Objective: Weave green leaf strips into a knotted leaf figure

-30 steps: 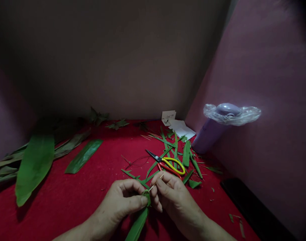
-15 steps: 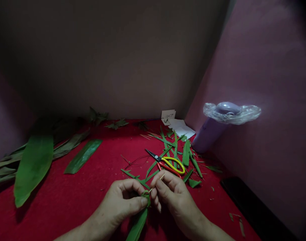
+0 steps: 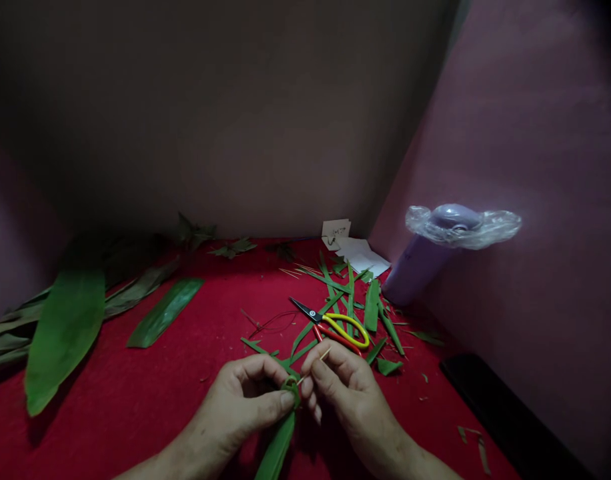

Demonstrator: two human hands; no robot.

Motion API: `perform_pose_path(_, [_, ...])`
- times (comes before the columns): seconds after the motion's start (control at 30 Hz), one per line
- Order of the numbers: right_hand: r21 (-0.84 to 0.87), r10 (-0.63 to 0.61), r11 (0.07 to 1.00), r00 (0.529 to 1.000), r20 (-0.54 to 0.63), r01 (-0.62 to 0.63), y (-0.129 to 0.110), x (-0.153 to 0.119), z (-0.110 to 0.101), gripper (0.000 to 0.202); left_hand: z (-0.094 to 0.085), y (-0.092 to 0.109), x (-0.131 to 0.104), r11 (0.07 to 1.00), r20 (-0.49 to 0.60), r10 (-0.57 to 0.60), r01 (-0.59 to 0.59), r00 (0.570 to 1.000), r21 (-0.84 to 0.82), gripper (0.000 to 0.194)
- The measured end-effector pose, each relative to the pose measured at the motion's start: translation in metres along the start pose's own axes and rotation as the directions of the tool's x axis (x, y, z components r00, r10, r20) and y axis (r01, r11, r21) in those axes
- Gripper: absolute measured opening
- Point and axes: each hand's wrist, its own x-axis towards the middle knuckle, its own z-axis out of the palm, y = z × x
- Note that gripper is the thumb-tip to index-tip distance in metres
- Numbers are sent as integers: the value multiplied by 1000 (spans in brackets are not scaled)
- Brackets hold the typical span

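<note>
While leaf (image 3: 277, 445) handheld, bottle (image 3: 421, 268) contents hidden.

We see a red surface (image 3: 150, 407) bearing a broad green leaf (image 3: 65, 340) at left, scissors (image 3: 315, 316) among leaf strips (image 3: 371, 305) right of centre, and white paper (image 3: 363, 257) and a purple bottle (image 3: 420, 267) far right.

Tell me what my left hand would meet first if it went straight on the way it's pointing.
Most likely the wooden toothpick your right hand holds, its tip right beside the rolled green leaf in your left hand; whether they touch is unclear.
</note>
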Motion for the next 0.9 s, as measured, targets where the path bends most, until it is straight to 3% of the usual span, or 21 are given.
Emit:
perform_pose_path(0.23, [14, -106, 994, 992, -68, 107, -2, -2, -3, 27, 3, 3, -2, 1000, -19, 11, -10, 1000, 28, 24])
perform_pose_path(0.43, [-97, -197, 976, 980, -22, 194, -5, -9, 3, 23, 5, 7, -7, 999, -63, 32, -30, 998, 30, 21])
perform_pose_path(0.9, [-328, -376, 862, 922, 97, 386, 2, -12, -3, 13, 1, -1, -3, 998, -6, 58, -58, 998, -20, 24])
